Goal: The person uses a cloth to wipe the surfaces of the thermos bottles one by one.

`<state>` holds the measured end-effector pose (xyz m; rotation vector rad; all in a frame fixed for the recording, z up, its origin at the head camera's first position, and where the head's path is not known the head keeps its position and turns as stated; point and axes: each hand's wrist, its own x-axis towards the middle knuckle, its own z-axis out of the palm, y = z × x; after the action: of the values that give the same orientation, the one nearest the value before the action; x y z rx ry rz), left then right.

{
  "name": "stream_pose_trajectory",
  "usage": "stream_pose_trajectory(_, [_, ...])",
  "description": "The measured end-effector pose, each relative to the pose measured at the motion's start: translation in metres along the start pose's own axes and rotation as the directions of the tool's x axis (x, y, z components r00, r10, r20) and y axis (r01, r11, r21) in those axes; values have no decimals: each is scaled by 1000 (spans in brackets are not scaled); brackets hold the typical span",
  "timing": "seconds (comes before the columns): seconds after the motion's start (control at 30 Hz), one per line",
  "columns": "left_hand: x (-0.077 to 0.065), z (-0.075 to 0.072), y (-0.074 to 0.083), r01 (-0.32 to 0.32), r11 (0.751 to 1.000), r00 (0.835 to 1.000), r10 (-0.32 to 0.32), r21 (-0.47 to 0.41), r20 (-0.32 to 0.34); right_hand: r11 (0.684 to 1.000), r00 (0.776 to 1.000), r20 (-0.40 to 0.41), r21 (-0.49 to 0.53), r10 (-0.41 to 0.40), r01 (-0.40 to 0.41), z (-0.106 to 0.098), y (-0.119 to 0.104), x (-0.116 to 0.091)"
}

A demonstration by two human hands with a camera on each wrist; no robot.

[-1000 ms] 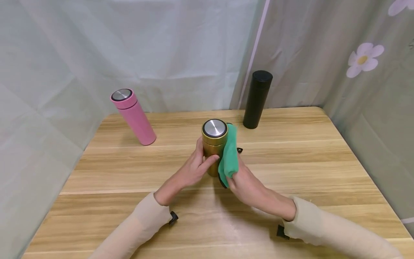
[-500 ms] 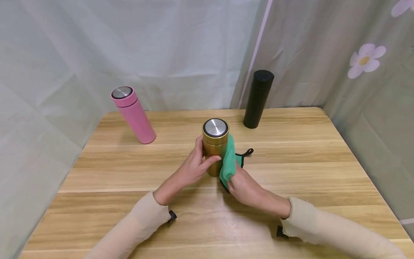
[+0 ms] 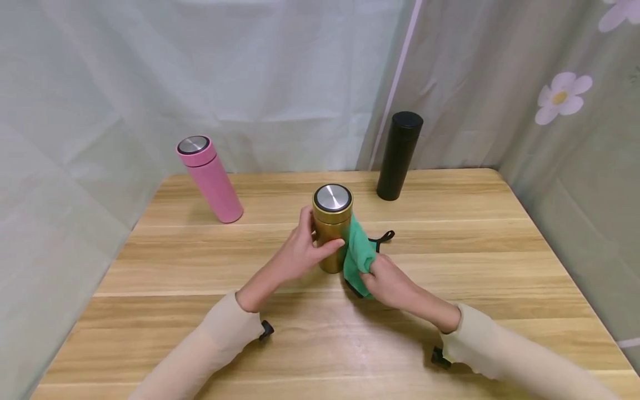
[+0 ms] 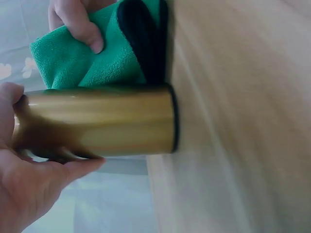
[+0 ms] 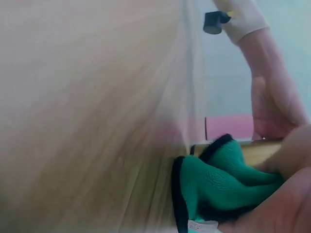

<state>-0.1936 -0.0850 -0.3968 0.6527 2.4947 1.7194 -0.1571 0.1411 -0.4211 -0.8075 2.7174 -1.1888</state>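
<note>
A gold thermos bottle (image 3: 332, 233) with a silver-topped lid stands upright on the wooden table. My left hand (image 3: 299, 253) grips it from the left, thumb across the front and fingers around the far side, as the left wrist view also shows. In my right hand (image 3: 390, 282) is a green cloth (image 3: 358, 250) with black edging, bunched and held against the bottle's right side. A black loop on the cloth (image 3: 386, 236) sticks out behind that hand. The right wrist view shows folds of the cloth (image 5: 218, 182) under the fingers. The right fingertips are partly hidden by cloth.
A pink thermos bottle (image 3: 214, 183) stands at the back left of the table (image 3: 320, 344). Toward the back right stands a black one (image 3: 398, 156). A pale curtain (image 3: 240, 83) hangs right behind the table and along both sides.
My right hand has slid the cloth downward along the bottle's right side and slightly away to the right. The black loop has come into view. The left hand and the bottle stay put.
</note>
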Motion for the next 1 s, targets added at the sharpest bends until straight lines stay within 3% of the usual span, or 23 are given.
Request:
stream_pose_trajectory(0.1, [2,-2,4,38,999,999,-38,3,7,990,997,-63,134,47,-38,-5,-4,-4])
stream_pose_trajectory(0.23, [3,-7,10,68,998,998,-68,-8,13,981,989,-143,196,31,-2,-10,-14,-8])
stream_pose_trajectory(0.43, [13,-18,22,-36,993,999,39,-115,24,984,951,-306,151,-46,96,-17,-28,-16])
stream_pose_trajectory(0.6, [22,-24,31,-79,982,994,90,-170,57,957,901,-378,109,-211,270,-21,-35,-15])
stream_pose_trajectory(0.83, [25,-27,35,-96,982,983,119,-164,138,883,833,-299,-100,-466,458,-20,-38,-12])
stream_pose_trajectory(1.0, [26,-30,36,-102,979,967,139,-175,211,799,778,-209,-277,-593,534,-17,-36,-8])
